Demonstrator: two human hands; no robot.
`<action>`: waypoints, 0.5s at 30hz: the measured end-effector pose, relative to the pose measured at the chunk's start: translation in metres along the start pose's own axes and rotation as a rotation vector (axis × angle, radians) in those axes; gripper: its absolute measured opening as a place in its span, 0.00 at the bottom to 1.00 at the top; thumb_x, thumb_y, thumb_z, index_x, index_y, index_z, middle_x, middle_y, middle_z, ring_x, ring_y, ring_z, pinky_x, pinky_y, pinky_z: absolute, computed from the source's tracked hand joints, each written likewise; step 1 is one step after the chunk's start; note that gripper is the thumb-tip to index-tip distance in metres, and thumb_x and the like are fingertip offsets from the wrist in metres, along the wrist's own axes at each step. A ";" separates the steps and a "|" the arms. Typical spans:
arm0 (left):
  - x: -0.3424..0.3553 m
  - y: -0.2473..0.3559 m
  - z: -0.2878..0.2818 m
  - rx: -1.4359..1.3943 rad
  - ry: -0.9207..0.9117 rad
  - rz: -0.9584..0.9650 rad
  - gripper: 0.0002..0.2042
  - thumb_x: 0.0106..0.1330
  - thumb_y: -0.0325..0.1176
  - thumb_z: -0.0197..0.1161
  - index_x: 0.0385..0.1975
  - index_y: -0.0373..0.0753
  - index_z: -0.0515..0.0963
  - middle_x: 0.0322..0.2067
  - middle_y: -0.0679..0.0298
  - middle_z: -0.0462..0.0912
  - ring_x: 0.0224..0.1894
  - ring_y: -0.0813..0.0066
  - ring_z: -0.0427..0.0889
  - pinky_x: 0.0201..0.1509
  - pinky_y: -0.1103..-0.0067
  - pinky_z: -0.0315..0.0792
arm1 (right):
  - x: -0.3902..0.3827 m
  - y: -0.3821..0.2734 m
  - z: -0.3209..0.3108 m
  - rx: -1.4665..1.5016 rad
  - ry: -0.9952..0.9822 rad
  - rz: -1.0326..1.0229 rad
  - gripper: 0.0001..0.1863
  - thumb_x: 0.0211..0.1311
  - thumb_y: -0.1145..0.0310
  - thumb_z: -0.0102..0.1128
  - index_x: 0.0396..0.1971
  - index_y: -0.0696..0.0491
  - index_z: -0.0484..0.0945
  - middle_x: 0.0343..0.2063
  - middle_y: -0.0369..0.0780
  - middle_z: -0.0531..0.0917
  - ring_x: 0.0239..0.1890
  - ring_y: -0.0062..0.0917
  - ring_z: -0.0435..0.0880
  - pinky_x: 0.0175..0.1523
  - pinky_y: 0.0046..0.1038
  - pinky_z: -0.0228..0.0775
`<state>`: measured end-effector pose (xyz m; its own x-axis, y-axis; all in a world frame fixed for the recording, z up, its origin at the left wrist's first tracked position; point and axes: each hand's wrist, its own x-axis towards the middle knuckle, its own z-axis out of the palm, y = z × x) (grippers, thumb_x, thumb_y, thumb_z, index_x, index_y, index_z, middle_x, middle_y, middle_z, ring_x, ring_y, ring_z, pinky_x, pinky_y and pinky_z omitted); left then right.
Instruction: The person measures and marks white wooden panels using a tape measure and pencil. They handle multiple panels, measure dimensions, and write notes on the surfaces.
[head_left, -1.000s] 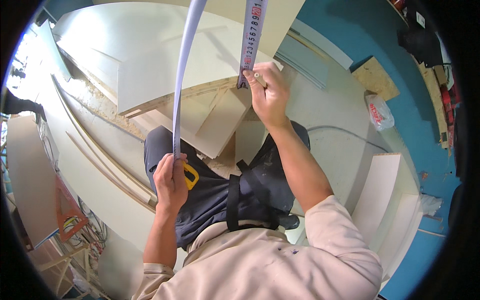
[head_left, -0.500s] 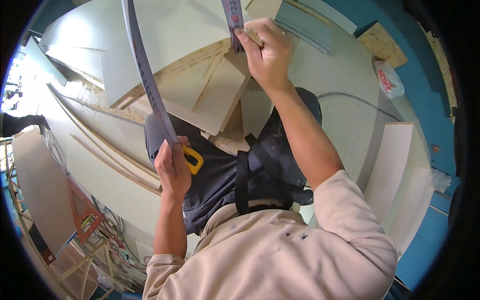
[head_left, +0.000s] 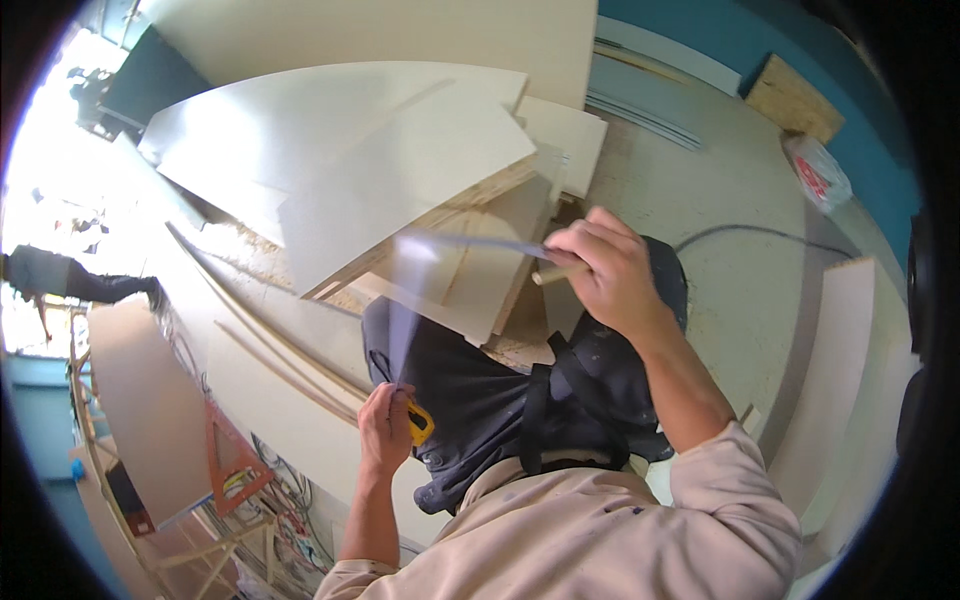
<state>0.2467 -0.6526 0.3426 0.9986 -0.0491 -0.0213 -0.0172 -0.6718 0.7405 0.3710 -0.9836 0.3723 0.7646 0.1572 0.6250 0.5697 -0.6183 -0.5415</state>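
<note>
The left hand (head_left: 385, 428) is closed around a yellow tape measure (head_left: 421, 424) over dark trousers (head_left: 465, 370), the right hand (head_left: 610, 268) pinching its bent blade (head_left: 485, 242) and gripping a pale stick (head_left: 557, 273), near white panels (head_left: 400, 160); gentle, even tension should prevent kinking.

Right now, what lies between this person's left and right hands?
In the head view, a bent, blurred tape blade runs between the left hand and right hand. Behind it show pale boards and dark trousers.
</note>
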 end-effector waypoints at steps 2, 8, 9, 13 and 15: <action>-0.002 -0.001 -0.014 0.215 -0.135 0.125 0.04 0.65 0.23 0.56 0.34 0.31 0.78 0.27 0.53 0.78 0.30 0.55 0.79 0.36 0.68 0.73 | -0.012 0.000 -0.009 -0.090 -0.196 -0.079 0.04 0.55 0.73 0.64 0.29 0.51 0.78 0.28 0.33 0.78 0.31 0.30 0.76 0.34 0.30 0.72; 0.002 0.015 -0.009 0.249 -0.328 0.092 0.06 0.67 0.26 0.55 0.30 0.30 0.77 0.25 0.51 0.78 0.29 0.54 0.80 0.35 0.68 0.73 | -0.028 -0.032 -0.029 0.238 0.025 -0.241 0.12 0.59 0.76 0.65 0.43 0.55 0.80 0.34 0.38 0.78 0.23 0.22 0.77 0.27 0.21 0.69; 0.000 0.017 -0.005 0.174 -0.306 0.034 0.07 0.67 0.25 0.54 0.30 0.30 0.77 0.25 0.51 0.78 0.30 0.55 0.81 0.35 0.69 0.74 | -0.029 -0.032 -0.036 0.363 0.071 -0.036 0.11 0.64 0.75 0.60 0.45 0.57 0.79 0.34 0.39 0.79 0.23 0.19 0.76 0.28 0.21 0.70; 0.008 0.045 0.024 -0.099 -0.323 -0.016 0.10 0.67 0.22 0.49 0.32 0.30 0.79 0.27 0.54 0.82 0.31 0.63 0.83 0.38 0.74 0.76 | -0.039 -0.040 -0.025 0.816 -0.133 0.596 0.16 0.75 0.69 0.47 0.55 0.61 0.72 0.35 0.39 0.81 0.29 0.16 0.77 0.38 0.21 0.72; 0.022 0.074 0.042 -0.195 -0.342 0.091 0.08 0.68 0.21 0.50 0.35 0.31 0.79 0.30 0.55 0.82 0.33 0.61 0.83 0.39 0.73 0.76 | -0.065 -0.037 0.011 0.934 -0.254 0.577 0.18 0.77 0.66 0.46 0.58 0.61 0.70 0.40 0.41 0.81 0.39 0.19 0.80 0.47 0.23 0.72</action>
<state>0.2657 -0.7342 0.3690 0.9183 -0.3674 -0.1474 -0.0624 -0.5020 0.8626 0.3034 -0.9624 0.3460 0.9649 0.2528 0.0705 0.0321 0.1528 -0.9877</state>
